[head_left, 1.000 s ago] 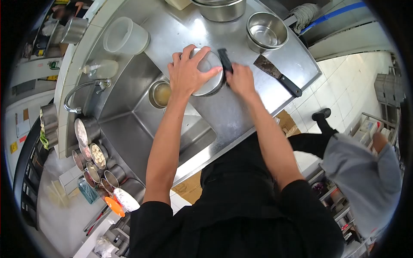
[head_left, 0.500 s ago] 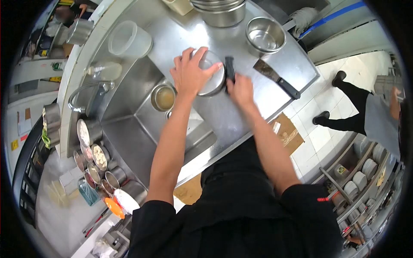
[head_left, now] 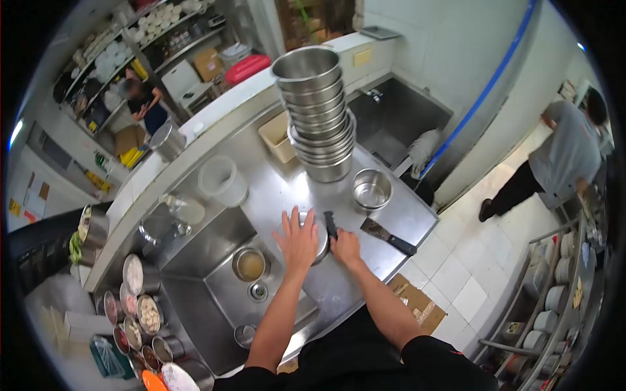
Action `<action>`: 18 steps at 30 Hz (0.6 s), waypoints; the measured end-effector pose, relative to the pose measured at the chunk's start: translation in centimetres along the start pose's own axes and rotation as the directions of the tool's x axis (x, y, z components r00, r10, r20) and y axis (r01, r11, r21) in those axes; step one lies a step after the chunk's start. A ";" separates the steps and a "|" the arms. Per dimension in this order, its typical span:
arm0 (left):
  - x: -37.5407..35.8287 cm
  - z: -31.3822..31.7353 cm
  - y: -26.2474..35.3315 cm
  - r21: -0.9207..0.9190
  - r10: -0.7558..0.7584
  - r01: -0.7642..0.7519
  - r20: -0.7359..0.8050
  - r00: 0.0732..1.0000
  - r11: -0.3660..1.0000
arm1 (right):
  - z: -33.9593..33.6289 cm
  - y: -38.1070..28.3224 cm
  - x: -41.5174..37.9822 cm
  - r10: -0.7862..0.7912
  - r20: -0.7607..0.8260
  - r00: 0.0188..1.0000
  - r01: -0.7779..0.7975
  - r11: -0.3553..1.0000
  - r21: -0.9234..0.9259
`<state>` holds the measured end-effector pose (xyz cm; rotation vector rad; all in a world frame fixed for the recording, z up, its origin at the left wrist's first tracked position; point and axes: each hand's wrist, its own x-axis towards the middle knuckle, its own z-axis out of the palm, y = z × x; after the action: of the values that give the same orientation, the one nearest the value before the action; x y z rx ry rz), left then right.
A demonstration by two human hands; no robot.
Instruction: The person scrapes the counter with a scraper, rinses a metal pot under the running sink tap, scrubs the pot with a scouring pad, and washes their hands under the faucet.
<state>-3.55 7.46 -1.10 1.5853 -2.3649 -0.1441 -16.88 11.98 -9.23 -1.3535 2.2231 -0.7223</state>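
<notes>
My left hand (head_left: 298, 246) lies with its fingers spread over a round metal pot (head_left: 321, 242), which is bottom up or lidded, I cannot tell which. Fingers of my right hand (head_left: 345, 249) are wrapped round a black-handled tool (head_left: 330, 225) that touches the pot's right side. A wide scraper (head_left: 385, 234) with a black handle lies on the steel counter to the right. Behind it stands an open metal pot (head_left: 372, 189).
A tall stack of metal pots (head_left: 313, 98) rises at the back beside a beige bin (head_left: 278, 138). At left are a sink (head_left: 215, 260) holding a small pot (head_left: 250, 264), and a white plastic tub (head_left: 223, 180). Two other people are in the background.
The view has tilted up, bringing the whole pot stack and back shelves into sight. My left hand still rests on the pot, and my right hand still grips the tool beside it.
</notes>
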 end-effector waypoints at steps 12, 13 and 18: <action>-1.5 -4.1 2.3 -0.004 0.035 -0.036 0.360 0.932 0.999 | 0.6 1.9 -0.9 0.007 0.017 1.000 -0.008 0.998 0.064; -1.6 -5.1 2.6 0.002 0.028 -0.032 0.460 0.888 0.999 | 0.1 2.2 -1.2 0.014 -0.004 1.000 -0.014 0.998 0.061; -2.2 -6.5 3.4 0.043 0.020 -0.056 0.585 0.811 0.998 | 0.8 3.4 -2.4 -0.009 -0.013 1.000 0.010 0.996 0.085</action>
<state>-3.89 11.25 5.48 1.7006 -2.8724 -0.6509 -17.60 15.30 -11.73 -1.3223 2.1714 -0.8221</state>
